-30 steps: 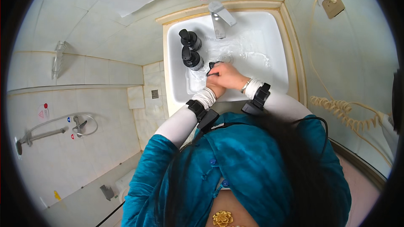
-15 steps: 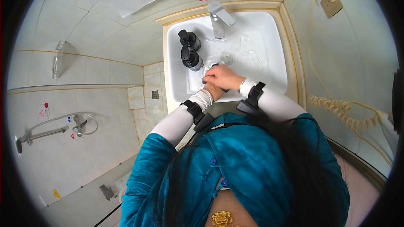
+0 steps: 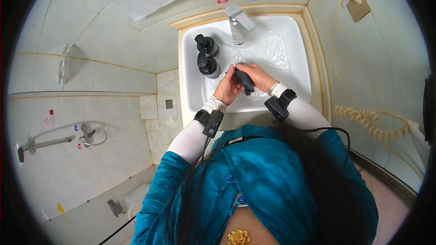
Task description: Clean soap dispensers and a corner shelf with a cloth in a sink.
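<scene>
Over the white sink (image 3: 303, 66), both my hands hold a wet-looking black bundle (image 3: 245, 80), tapered, with a frayed lower end; its exact kind is not clear. My left hand (image 3: 228, 88) is closed at its left side. From the right, my right hand (image 3: 260, 77) grips its upper part, the fingers of both hands meeting near the top. Water lies rippled in the sink beneath. Two black pump bottles (image 3: 206, 45) stand inside the sink at the left, the nearer bottle (image 3: 208, 66) close to my left hand.
A chrome faucet (image 3: 236, 26) rises at the sink's back edge, beyond my hands. To the right, a coiled cream cord (image 3: 363, 114) hangs along the wall below a socket (image 3: 359, 7). A shower hose (image 3: 102, 129) and a wire rack (image 3: 66, 63) are on the left wall.
My hands have moved apart from their crossed position, the right one shifting right. The black bundle, mostly covered before, now shows between them. The water at the right is more rippled.
</scene>
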Demonstrator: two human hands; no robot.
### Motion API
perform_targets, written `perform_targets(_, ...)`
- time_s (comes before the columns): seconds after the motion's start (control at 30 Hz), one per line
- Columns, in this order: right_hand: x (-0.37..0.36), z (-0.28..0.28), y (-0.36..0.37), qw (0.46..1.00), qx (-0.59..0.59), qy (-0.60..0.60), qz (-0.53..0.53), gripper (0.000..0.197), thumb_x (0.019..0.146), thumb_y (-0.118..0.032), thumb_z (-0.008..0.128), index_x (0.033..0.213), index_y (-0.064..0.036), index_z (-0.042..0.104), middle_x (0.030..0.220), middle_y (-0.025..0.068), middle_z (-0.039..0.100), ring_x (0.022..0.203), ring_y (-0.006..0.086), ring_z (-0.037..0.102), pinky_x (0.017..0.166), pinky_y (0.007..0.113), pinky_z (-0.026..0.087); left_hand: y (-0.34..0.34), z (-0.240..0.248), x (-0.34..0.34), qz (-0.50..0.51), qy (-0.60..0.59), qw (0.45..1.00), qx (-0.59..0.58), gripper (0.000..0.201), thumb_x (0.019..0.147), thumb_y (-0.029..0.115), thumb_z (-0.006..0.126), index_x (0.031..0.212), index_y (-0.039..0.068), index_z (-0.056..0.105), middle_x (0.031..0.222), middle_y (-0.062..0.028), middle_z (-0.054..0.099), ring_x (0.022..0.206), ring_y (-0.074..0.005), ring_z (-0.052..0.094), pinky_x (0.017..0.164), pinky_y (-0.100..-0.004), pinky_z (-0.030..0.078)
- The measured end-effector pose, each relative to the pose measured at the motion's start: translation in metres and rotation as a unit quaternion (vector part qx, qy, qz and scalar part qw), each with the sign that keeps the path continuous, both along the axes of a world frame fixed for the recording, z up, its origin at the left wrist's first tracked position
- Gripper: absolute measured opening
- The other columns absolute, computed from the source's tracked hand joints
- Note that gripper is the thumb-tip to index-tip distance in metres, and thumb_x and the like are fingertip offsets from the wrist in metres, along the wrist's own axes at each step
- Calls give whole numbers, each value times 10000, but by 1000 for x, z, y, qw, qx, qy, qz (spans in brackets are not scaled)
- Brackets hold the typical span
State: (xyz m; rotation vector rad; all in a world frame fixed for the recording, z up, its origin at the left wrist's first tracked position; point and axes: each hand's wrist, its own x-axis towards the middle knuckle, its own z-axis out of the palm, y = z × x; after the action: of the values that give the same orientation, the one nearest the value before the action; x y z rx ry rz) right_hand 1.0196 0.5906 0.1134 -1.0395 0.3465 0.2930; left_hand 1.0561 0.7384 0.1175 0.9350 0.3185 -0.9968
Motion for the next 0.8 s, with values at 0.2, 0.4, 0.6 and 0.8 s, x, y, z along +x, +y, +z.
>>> perform_targets(0.2,-2,16,27,982,172,66,-46,310,982,-336,481,920,-56,598,630,-3,482,555,105,487,508,267,420,-3,17,1,1,44,999,-30,435,906,556,552,839,131,610,624,33,544,467,-104,449,426,-242,393)
perform_targets(0.4,0,16,58,916,-311,-162,-193,396,979,-321,476,797,13,583,633,156,582,540,273,557,564,391,442,-10,-9,-4,122,30,989,-74,431,951,498,501,1107,108,595,1072,-58,648,1010,-221,619,922,-386,495)
perform_targets(0.6,7,8,48,764,-581,-266,-86,327,980,-274,470,795,-18,558,727,185,635,628,391,619,581,479,474,-11,-18,-10,163,45,983,-78,454,1011,437,335,1198,80,546,1192,-96,598,1109,-265,568,986,-407,454)
perform_targets(0.8,6,26,40,653,-723,-225,-26,171,896,-206,524,905,-48,590,903,121,627,893,314,622,691,426,480,-10,17,-17,144,2,988,-57,398,1003,406,451,1208,77,544,1167,-65,610,1073,-207,582,970,-359,456)
